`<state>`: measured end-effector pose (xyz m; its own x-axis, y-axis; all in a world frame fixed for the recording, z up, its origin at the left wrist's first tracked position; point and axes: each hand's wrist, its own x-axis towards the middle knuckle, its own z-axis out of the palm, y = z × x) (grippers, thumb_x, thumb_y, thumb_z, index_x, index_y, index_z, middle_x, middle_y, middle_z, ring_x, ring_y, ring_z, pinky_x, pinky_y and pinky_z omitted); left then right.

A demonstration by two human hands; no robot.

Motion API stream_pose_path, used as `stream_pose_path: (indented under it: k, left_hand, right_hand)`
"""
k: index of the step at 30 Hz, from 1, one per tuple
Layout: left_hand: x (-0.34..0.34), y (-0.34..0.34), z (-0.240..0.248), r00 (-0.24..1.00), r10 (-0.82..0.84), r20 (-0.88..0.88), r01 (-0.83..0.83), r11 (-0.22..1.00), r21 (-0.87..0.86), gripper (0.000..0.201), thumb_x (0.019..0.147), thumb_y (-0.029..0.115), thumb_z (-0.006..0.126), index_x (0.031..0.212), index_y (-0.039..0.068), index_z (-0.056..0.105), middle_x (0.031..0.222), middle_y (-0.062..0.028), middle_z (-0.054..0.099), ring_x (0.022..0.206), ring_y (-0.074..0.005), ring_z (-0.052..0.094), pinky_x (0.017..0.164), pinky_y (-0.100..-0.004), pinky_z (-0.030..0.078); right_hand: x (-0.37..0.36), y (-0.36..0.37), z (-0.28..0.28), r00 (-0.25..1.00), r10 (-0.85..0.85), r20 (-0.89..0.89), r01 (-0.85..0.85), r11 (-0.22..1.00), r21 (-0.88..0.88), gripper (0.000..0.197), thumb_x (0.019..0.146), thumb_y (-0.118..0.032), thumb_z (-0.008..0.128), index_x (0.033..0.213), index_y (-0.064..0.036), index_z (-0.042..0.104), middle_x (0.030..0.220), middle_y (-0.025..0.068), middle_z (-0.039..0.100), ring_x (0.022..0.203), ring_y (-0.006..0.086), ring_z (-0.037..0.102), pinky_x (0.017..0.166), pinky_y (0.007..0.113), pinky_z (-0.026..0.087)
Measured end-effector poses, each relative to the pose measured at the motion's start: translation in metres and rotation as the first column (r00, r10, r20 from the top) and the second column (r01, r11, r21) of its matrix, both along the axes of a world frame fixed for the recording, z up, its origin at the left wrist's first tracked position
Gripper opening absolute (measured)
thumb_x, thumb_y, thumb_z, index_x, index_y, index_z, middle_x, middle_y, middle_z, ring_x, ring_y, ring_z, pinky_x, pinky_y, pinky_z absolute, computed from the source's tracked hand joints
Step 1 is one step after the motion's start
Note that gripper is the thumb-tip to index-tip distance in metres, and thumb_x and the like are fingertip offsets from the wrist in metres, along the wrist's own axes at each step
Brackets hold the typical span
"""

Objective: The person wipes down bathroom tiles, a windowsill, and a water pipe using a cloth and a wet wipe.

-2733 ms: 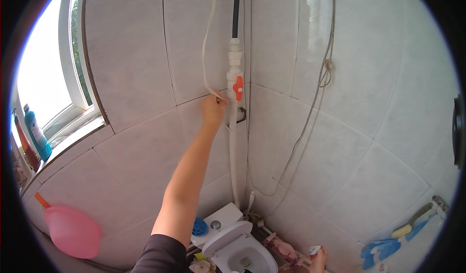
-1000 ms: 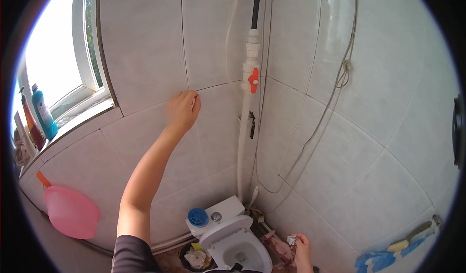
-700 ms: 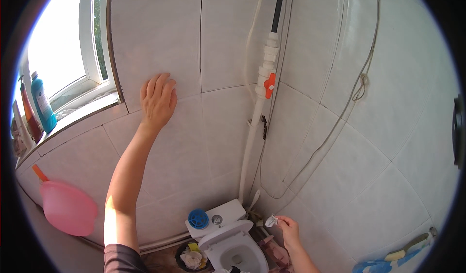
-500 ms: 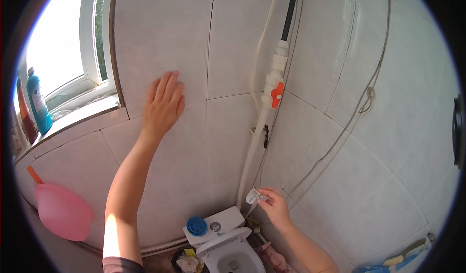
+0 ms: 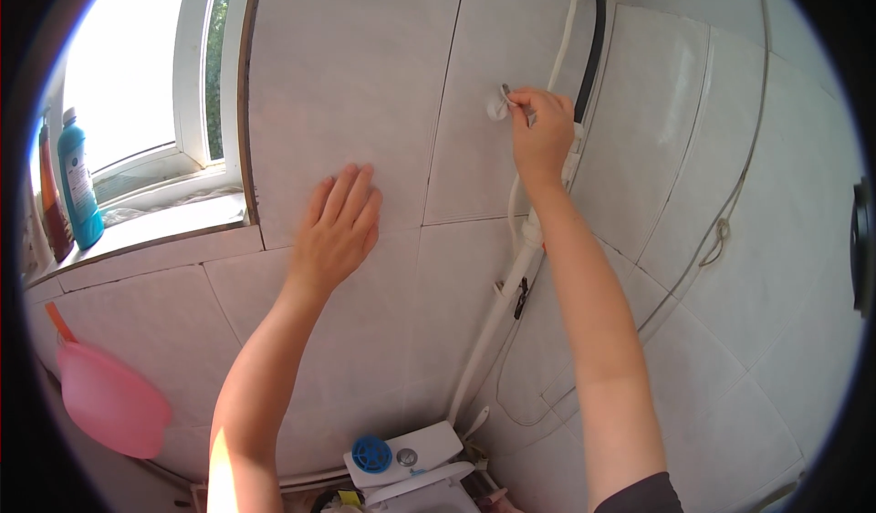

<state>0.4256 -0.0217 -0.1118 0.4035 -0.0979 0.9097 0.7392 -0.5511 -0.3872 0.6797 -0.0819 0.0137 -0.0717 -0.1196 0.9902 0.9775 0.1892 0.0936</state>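
Note:
My left hand (image 5: 336, 226) lies with its fingers stretched out against the grey-white wall tiles (image 5: 347, 75), right of the window, and holds nothing. Higher up and to the right, my right hand (image 5: 545, 144) pinches a small whitish piece (image 5: 496, 105) between thumb and fingertips, close to the tiled wall. The piece looks rounded and thin; its exact kind is unclear, and part of it is hidden by the fingers. Behind my right wrist and forearm runs a white pipe (image 5: 493, 331) with a black hose (image 5: 593, 52) above it.
At left, a blue bottle (image 5: 80, 185) and a red-brown bottle (image 5: 55, 207) stand on the windowsill (image 5: 173, 226). A pink scoop (image 5: 109, 394) hangs below. Beneath my hands is a toilet cistern (image 5: 433, 445) with a blue round item (image 5: 371, 454) on top. A grey cable (image 5: 693, 271) hangs at right.
My right hand has risen from beside the cistern to high on the wall, carrying the whitish piece. My left hand stays flat on the tiles. The view has shifted slightly.

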Motion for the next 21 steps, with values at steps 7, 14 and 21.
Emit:
stream_pose_path:
  k: [7,14,21]
  left_hand:
    - [0.0,0.006,-0.004,1.0,0.009,-0.008,-0.009,1.0,0.02,0.025,0.085,0.016,0.058,0.109,0.009,0.056,0.137,-0.0098,0.049,0.128,-0.027,0.045,0.105,-0.0439,0.036]
    - [0.007,0.004,-0.001,0.999,0.024,-0.025,-0.022,0.999,0.048,0.025,0.085,0.015,0.058,0.109,0.009,0.056,0.137,-0.0114,0.048,0.128,-0.0285,0.044,0.106,-0.0455,0.035]
    - [0.005,0.0,-0.001,0.998,0.045,-0.031,-0.043,0.997,0.068,0.022,0.085,0.016,0.058,0.105,0.008,0.057,0.136,-0.0126,0.05,0.128,-0.0293,0.044,0.105,-0.0462,0.035]
  right_hand:
    - [0.001,0.005,-0.042,0.951,-0.241,0.192,0.247,0.969,-0.005,0.009,0.072,-0.003,0.064,0.08,-0.0068,0.064,0.09,0.0019,0.066,0.086,0.0199,0.058,0.079,0.034,0.043]
    - [0.009,-0.005,-0.135,0.9,-0.259,0.351,0.293,0.955,-0.046,0.012,0.076,-0.007,0.059,0.087,-0.0053,0.063,0.09,0.0027,0.062,0.084,0.0173,0.057,0.077,0.034,0.04]
    - [-0.004,-0.007,-0.073,0.928,-0.306,0.214,0.335,0.936,-0.113,0.012,0.075,-0.004,0.057,0.086,-0.0047,0.062,0.088,0.0043,0.06,0.081,0.0199,0.056,0.074,0.034,0.039]
